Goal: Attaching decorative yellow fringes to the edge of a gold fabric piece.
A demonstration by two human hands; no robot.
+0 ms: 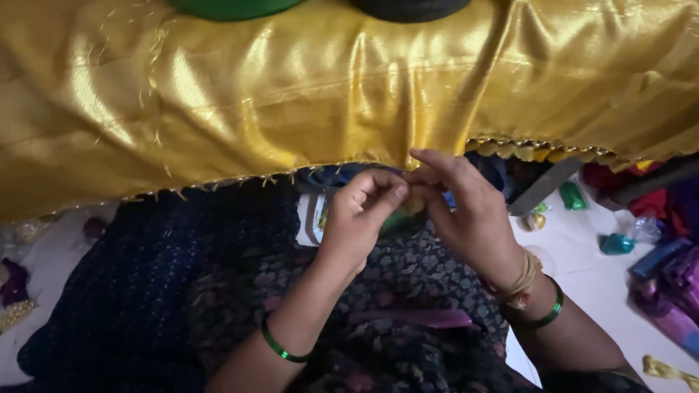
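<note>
Taking the gold fabric (pixel 306 94) as the landmark: it spans the whole upper view, its fringed lower hem (pixel 240 180) running across the middle. Below the hem at far left lies a dark blue knitted cloth (pixel 138 291). Just under the hem's centre, the left hand (pixel 360 218) has its grip pinched together, thumb against forefinger, apparently on a loose thread or tassel too fine to make out. Touching it on the right, the right hand (pixel 466 215) has its fingers pressed to the hem's edge, closed on the fabric there. Further right below the hem, coloured spools and scraps (pixel 655 247) lie scattered. As I judge it, the slippery satin could slide from the pinch, or a hard tug could snap the thread and fray the hem.
</note>
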